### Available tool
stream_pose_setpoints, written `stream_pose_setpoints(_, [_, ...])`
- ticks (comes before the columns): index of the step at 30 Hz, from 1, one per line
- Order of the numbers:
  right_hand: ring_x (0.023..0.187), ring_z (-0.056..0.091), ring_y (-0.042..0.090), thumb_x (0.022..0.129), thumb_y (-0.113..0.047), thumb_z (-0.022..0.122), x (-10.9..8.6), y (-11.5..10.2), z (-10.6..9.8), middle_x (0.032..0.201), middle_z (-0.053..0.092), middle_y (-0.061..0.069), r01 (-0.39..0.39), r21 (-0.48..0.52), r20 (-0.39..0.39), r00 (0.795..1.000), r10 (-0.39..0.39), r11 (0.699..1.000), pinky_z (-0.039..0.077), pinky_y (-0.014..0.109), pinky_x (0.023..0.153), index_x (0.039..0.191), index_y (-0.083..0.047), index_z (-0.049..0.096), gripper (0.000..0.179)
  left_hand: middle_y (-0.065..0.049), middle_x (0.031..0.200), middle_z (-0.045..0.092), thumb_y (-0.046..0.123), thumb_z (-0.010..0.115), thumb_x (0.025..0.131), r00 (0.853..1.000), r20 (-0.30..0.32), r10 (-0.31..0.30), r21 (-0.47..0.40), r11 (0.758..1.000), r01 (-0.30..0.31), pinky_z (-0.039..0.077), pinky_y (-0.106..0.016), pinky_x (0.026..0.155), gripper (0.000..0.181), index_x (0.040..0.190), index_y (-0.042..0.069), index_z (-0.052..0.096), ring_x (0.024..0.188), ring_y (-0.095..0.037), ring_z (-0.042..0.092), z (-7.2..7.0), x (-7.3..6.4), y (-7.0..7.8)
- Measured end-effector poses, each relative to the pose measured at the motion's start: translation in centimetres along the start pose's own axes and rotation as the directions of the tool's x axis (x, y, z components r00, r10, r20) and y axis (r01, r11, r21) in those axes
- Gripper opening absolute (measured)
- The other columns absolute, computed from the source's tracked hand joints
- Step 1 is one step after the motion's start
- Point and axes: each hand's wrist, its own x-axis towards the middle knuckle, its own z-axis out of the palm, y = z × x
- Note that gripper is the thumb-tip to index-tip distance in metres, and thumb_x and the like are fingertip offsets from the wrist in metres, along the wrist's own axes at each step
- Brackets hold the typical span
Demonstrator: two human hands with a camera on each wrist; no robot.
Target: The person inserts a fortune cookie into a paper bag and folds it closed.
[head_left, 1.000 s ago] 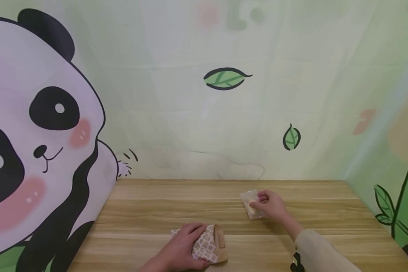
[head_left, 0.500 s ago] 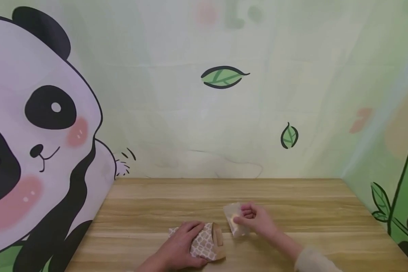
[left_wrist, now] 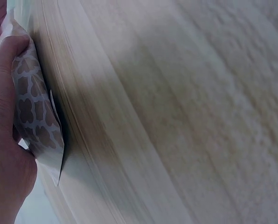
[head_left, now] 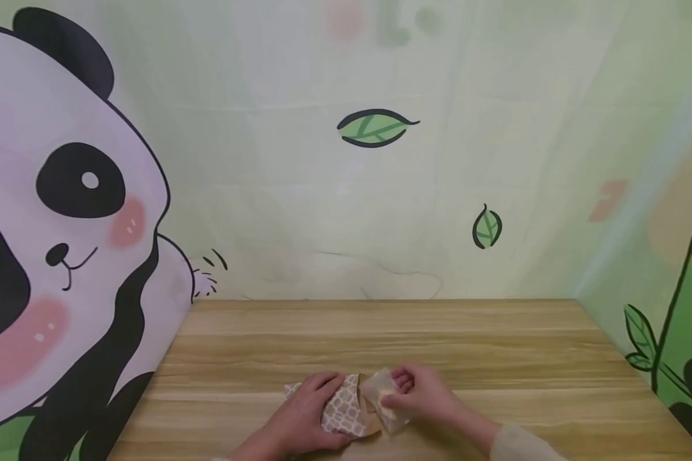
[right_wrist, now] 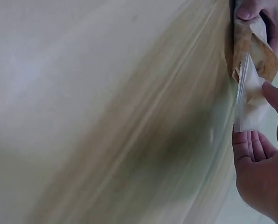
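My left hand point(head_left: 308, 419) grips a small paper bag point(head_left: 346, 406), brown with a white lattice print, low over the table. Its mouth gapes toward the right, as the right wrist view shows by the brown inner paper point(right_wrist: 269, 63). Between thumb and fingers my right hand point(head_left: 427, 394) pinches a clear plastic packet point(head_left: 383, 390) with serrated ends and something pale yellow inside. One corner of the packet point(right_wrist: 251, 100) is right at the bag's mouth. In the left wrist view the thumb lies along the printed side of the bag point(left_wrist: 31, 102).
The wood-grain table point(head_left: 254, 339) reaches back to a pale green wall cloth point(head_left: 277, 192). A large panda point(head_left: 75, 211) is printed at its left, leaves in the middle, and bamboo point(head_left: 686, 307) on the right.
My right hand has carried the packet leftward and toward me, from the back of the table to the bag's mouth. The left hand keeps its grip on the bag, almost still.
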Motion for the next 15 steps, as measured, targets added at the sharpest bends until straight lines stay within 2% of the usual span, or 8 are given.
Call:
stream_pose_setpoints(6, [0.079, 0.065, 0.013, 0.082, -0.021, 0.093, 1.0, -0.5, 0.3, 0.091, 0.071, 0.000, 0.010, -0.086, 0.026, 1.000, -0.008, 0.996, 0.058, 0.022, 0.069, 0.111, 0.005, 0.070, 0.046, -0.001, 0.150, 0.056, 0.058, 0.090, 0.072, 1.000, -0.019, 0.014, 0.015, 1.000, -0.014, 0.052, -0.048, 0.111, 0.102, 0.154, 0.009, 0.056, 0.136, -0.023, 0.054, 0.2, 0.0, 0.2])
stream_pose_setpoints(15, [0.068, 0.056, 0.005, 0.081, -0.024, 0.094, 1.8, -1.5, 0.4, 0.080, 0.064, -0.003, 0.049, -0.186, -0.001, 0.999, -0.050, 0.981, 0.051, 0.023, 0.059, 0.103, -0.002, 0.068, 0.041, -0.002, 0.148, 0.057, 0.058, 0.091, 0.072, 0.999, -0.041, 0.030, 0.034, 0.999, -0.029, 0.053, -0.047, 0.109, 0.101, 0.153, 0.008, 0.057, 0.134, -0.023, 0.055, 0.5, 0.2, 0.1])
